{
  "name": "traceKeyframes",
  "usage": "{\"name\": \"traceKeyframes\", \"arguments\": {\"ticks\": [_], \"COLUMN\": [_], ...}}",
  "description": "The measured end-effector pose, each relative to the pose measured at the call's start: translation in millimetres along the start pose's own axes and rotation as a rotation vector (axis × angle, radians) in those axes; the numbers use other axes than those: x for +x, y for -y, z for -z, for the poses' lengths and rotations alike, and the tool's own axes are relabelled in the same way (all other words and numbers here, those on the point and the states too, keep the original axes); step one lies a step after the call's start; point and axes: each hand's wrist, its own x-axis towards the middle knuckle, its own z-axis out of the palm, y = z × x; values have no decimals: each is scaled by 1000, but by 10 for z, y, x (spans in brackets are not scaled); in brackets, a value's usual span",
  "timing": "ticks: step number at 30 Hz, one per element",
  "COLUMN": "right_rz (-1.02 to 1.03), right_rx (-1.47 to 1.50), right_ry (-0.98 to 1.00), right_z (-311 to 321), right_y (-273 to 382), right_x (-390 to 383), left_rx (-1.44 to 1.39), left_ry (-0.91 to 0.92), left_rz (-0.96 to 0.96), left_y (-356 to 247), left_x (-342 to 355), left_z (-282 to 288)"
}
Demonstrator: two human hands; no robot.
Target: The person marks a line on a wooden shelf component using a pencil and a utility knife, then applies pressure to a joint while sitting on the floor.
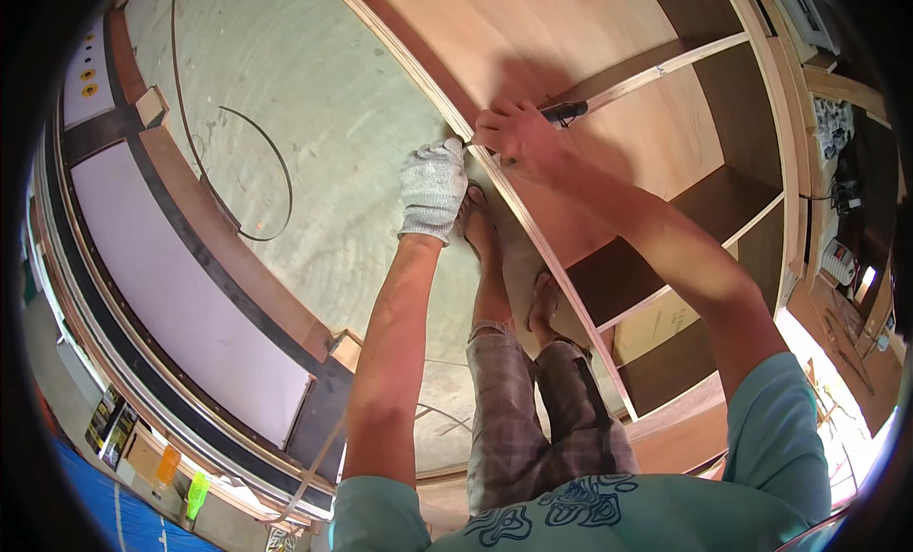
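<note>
My left hand (pixel 433 186), in a grey knit glove, is closed at the long front edge of an open wooden cabinet (pixel 533 229), beside a small dark item too small to make out. My bare right hand (pixel 523 138) is just right of it over that edge, fingers curled; what they hold is hidden. A black elongated tool (pixel 566 110) shows just beyond the right fingers, against a shelf divider (pixel 647 77). My feet and legs show below my hands, beside the cabinet.
A long white panel with dark rails (pixel 176 267) runs along the left. A loose strap (pixel 285 186) curls on the concrete floor (pixel 257 77). Blue sheeting (pixel 114 495) and bottles (pixel 195 495) sit at lower left. Wooden pieces and assorted items (pixel 846 314) crowd the right.
</note>
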Motion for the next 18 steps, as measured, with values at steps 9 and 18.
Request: {"name": "traceKeyframes", "arguments": {"ticks": [9, 18], "right_rz": [81, 74], "right_rx": [5, 86], "right_ry": [-26, -51], "right_z": [32, -116], "right_y": [136, 229], "right_x": [-379, -982], "left_rx": [-30, -18], "left_ry": [18, -84], "left_rz": [142, 120], "left_y": [-359, -849], "left_x": [-360, -791], "left_z": [-173, -252]}}
